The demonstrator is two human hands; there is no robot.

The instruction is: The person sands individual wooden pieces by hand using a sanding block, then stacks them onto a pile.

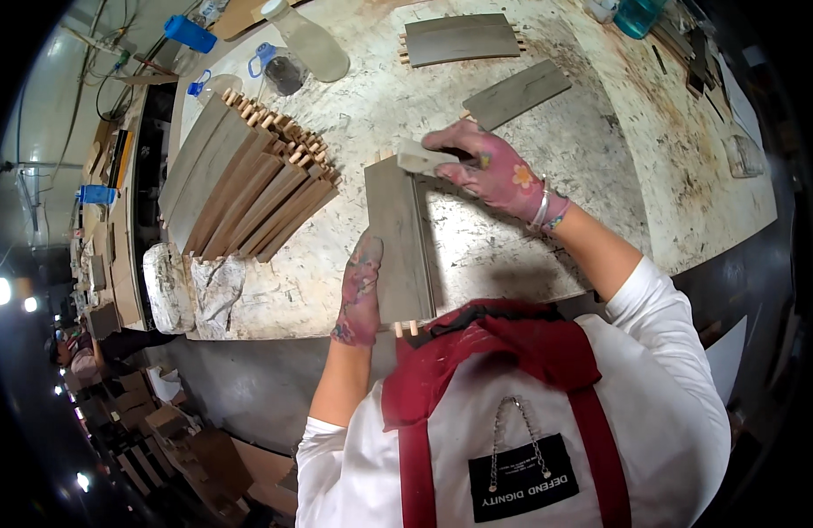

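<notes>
My left hand (pixel 360 290), in a stained, patterned pink glove, grips the left edge of a grey wooden board (pixel 397 246). Dowel pegs stick out of both ends of this board, and its near end lies close to the table's front edge. In my right hand (pixel 499 167), also in a pink glove with a flower pattern, is a pale rectangular block (pixel 424 158), pinched between thumb and fingers. The block rests at the board's far right corner. Part of it is hidden by the fingers. Beyond that hand lies another grey board (pixel 518 93), set at a slant.
A stack of grey-brown boards with pegs (pixel 248 185) stands at the left. Farther back are a pegged panel (pixel 462 40), a large bottle (pixel 311 44), a blue-lidded jug (pixel 281 72) and a blue bottle (pixel 190 33). Paint stains mark the white tabletop (pixel 547 211). A person (pixel 80 352) is at far left.
</notes>
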